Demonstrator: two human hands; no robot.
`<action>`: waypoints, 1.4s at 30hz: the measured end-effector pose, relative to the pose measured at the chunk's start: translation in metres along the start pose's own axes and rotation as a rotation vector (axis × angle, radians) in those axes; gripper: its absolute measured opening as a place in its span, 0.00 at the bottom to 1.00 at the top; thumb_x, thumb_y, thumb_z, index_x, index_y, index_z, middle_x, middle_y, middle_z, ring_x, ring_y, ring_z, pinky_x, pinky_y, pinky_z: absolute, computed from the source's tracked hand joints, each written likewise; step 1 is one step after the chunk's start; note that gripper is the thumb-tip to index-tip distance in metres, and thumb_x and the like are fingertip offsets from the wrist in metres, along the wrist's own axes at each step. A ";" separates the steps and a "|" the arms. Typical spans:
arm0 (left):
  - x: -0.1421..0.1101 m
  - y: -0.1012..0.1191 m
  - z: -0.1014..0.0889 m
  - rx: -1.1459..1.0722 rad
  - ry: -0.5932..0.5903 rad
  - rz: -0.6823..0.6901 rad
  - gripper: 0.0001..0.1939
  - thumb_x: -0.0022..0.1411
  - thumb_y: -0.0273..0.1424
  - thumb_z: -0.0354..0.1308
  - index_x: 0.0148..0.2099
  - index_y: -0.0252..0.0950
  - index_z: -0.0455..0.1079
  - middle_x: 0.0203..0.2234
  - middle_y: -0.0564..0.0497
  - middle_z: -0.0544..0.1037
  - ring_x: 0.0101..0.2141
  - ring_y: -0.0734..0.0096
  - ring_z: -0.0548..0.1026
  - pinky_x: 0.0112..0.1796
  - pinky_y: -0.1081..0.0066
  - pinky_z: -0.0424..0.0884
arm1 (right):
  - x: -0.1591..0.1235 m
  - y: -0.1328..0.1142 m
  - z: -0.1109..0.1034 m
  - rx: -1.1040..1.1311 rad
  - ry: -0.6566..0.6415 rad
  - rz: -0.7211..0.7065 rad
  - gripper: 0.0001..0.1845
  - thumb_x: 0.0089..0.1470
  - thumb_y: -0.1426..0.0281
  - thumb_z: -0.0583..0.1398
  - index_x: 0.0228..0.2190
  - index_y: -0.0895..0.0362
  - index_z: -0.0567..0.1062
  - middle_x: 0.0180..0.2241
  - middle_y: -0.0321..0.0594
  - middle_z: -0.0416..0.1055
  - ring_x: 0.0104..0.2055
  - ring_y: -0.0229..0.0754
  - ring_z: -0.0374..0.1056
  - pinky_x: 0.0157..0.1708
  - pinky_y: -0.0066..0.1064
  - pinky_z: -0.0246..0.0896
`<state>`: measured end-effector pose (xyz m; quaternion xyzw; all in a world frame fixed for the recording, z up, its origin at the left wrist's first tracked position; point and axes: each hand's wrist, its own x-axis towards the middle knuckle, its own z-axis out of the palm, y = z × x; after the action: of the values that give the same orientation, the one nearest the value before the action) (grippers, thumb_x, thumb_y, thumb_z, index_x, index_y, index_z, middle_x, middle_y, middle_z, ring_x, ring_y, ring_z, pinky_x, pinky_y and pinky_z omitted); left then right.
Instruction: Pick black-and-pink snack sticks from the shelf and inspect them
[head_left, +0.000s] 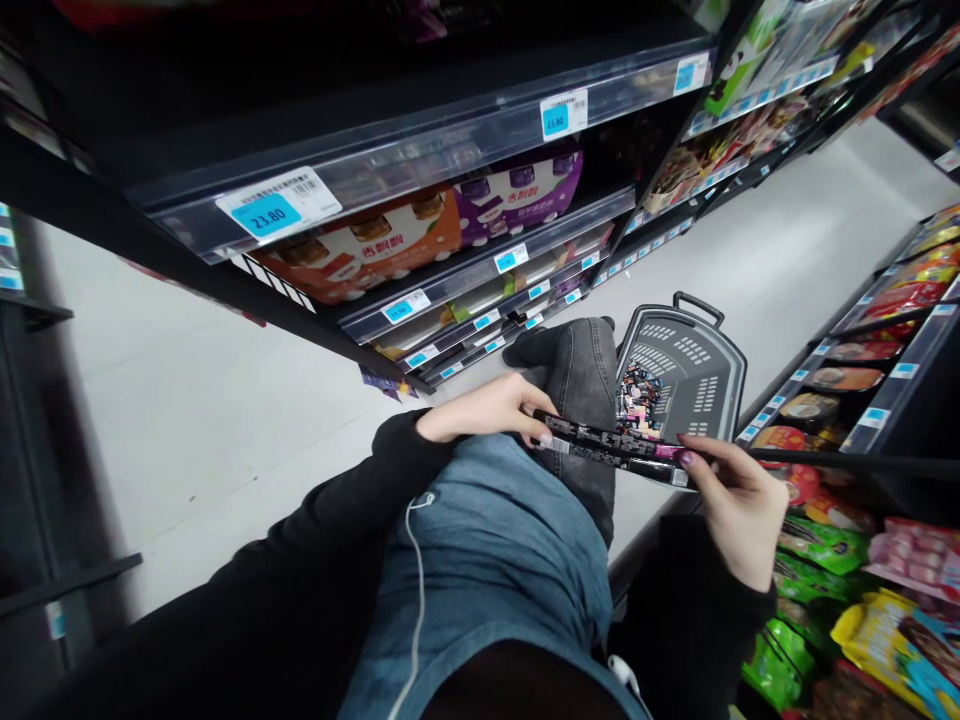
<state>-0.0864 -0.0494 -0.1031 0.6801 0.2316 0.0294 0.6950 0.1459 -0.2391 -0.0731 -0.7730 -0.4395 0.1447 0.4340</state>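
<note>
Here's the slim black pack (611, 441), held lengthwise between both hands, just above the person's lap and crossing the near edge of the grey basket (694, 352) in this view. The left hand (514, 408) has one end pinched between thumb and fingers, the right hand (739, 495) grips the other, and the pack runs at a slight slant; whether it's one pack or two stacked, I can't tell. Room to move? Plenty of bare floor (217, 440) on the left, another pale stretch past the basket, but tighter on the right, where a dark shelf edge (847, 460) comes close to the right hand. Now the writing: pale lettering along the black pack, too small to read, a barcode by the left hand and a magenta patch by the right. Up on the shelving, a price tag (274, 208) says 23.80, and a second tag (564, 115) matches it. Below them, an orange carton (367, 245) and a purple carton (517, 197) sit side by side, both carrying 香飘飘 in white. Small colourful packets (639, 400) lie inside the basket, on smooth, light grey flooring, and bright snack bags (900, 640) fill the lower right of this narrow shop aisle.
</note>
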 end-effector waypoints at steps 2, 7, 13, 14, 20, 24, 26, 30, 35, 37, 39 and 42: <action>0.003 -0.002 0.000 -0.125 0.048 -0.009 0.10 0.48 0.28 0.65 0.36 0.31 0.77 0.21 0.51 0.79 0.22 0.74 0.76 0.25 0.79 0.68 | -0.003 0.007 -0.002 -0.005 -0.057 0.049 0.12 0.49 0.62 0.64 0.34 0.55 0.80 0.19 0.34 0.71 0.18 0.32 0.58 0.19 0.25 0.55; 0.007 -0.003 0.002 -0.269 0.292 0.044 0.11 0.49 0.33 0.65 0.26 0.29 0.73 0.18 0.51 0.76 0.18 0.77 0.73 0.23 0.78 0.70 | -0.014 0.017 0.005 0.031 -0.177 0.163 0.16 0.48 0.60 0.64 0.36 0.58 0.79 0.18 0.35 0.71 0.20 0.37 0.66 0.22 0.27 0.61; 0.006 -0.003 0.004 -0.234 0.346 0.001 0.15 0.51 0.38 0.66 0.28 0.29 0.74 0.12 0.52 0.73 0.14 0.77 0.71 0.18 0.80 0.66 | -0.025 0.021 0.016 -0.008 -0.104 0.139 0.12 0.49 0.60 0.64 0.28 0.58 0.78 0.14 0.31 0.66 0.14 0.33 0.60 0.15 0.26 0.57; 0.006 -0.003 0.004 -0.276 0.320 -0.009 0.16 0.50 0.39 0.66 0.30 0.28 0.75 0.16 0.49 0.76 0.17 0.74 0.74 0.21 0.79 0.70 | -0.026 0.022 0.016 -0.021 -0.058 0.095 0.10 0.50 0.62 0.64 0.28 0.57 0.78 0.16 0.31 0.68 0.14 0.33 0.61 0.16 0.26 0.58; 0.007 -0.010 0.001 -0.364 0.328 0.076 0.22 0.53 0.45 0.63 0.39 0.30 0.78 0.41 0.39 0.79 0.39 0.62 0.79 0.40 0.67 0.76 | -0.021 0.017 0.013 -0.024 0.075 -0.239 0.07 0.49 0.72 0.64 0.33 0.54 0.79 0.36 0.41 0.77 0.39 0.44 0.73 0.42 0.38 0.68; 0.007 -0.011 0.002 -0.217 0.456 0.084 0.18 0.46 0.33 0.69 0.41 0.33 0.78 0.46 0.42 0.78 0.42 0.62 0.78 0.44 0.67 0.74 | -0.019 0.011 0.022 0.102 0.225 -0.213 0.03 0.47 0.74 0.65 0.28 0.55 0.79 0.34 0.41 0.77 0.39 0.44 0.74 0.39 0.38 0.68; 0.007 -0.009 0.003 -0.240 0.471 0.079 0.22 0.45 0.31 0.69 0.45 0.33 0.76 0.48 0.42 0.77 0.39 0.64 0.79 0.43 0.67 0.75 | -0.019 0.008 0.028 0.198 0.315 -0.099 0.06 0.44 0.73 0.67 0.29 0.55 0.78 0.36 0.41 0.76 0.38 0.42 0.73 0.36 0.34 0.68; 0.006 -0.005 0.007 -0.320 0.453 0.098 0.25 0.45 0.29 0.70 0.47 0.29 0.74 0.40 0.41 0.80 0.39 0.64 0.79 0.43 0.68 0.75 | -0.018 0.010 0.033 0.345 0.212 0.225 0.24 0.42 0.68 0.68 0.45 0.56 0.75 0.36 0.41 0.75 0.29 0.36 0.69 0.30 0.29 0.66; 0.008 -0.004 0.007 -0.351 0.446 0.073 0.24 0.47 0.30 0.68 0.47 0.29 0.73 0.37 0.42 0.81 0.37 0.63 0.80 0.42 0.65 0.76 | -0.016 0.022 0.024 0.268 0.136 0.324 0.18 0.41 0.64 0.68 0.35 0.60 0.79 0.19 0.31 0.62 0.21 0.31 0.55 0.22 0.25 0.55; 0.006 -0.004 0.002 -0.358 0.503 0.054 0.24 0.49 0.33 0.67 0.48 0.29 0.72 0.35 0.43 0.81 0.33 0.64 0.80 0.39 0.65 0.77 | -0.013 0.035 0.018 0.269 0.277 0.328 0.19 0.39 0.63 0.68 0.34 0.60 0.79 0.20 0.31 0.63 0.22 0.32 0.57 0.24 0.27 0.57; 0.003 -0.005 -0.005 -0.350 0.609 0.060 0.22 0.51 0.34 0.65 0.47 0.29 0.72 0.32 0.44 0.81 0.29 0.67 0.80 0.37 0.66 0.77 | -0.008 0.057 0.011 0.231 0.432 0.340 0.20 0.39 0.62 0.67 0.34 0.61 0.77 0.21 0.32 0.64 0.22 0.33 0.58 0.26 0.28 0.59; -0.001 -0.008 -0.014 -0.324 0.722 0.077 0.18 0.53 0.35 0.63 0.44 0.28 0.73 0.30 0.46 0.80 0.27 0.71 0.78 0.35 0.69 0.76 | 0.002 0.108 0.005 0.067 0.536 0.399 0.19 0.41 0.61 0.64 0.33 0.61 0.75 0.19 0.30 0.63 0.21 0.34 0.58 0.24 0.29 0.58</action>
<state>-0.0951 -0.0371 -0.1098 0.5157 0.4279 0.3288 0.6655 0.2038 -0.2602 -0.1620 -0.8397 -0.1448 0.0326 0.5224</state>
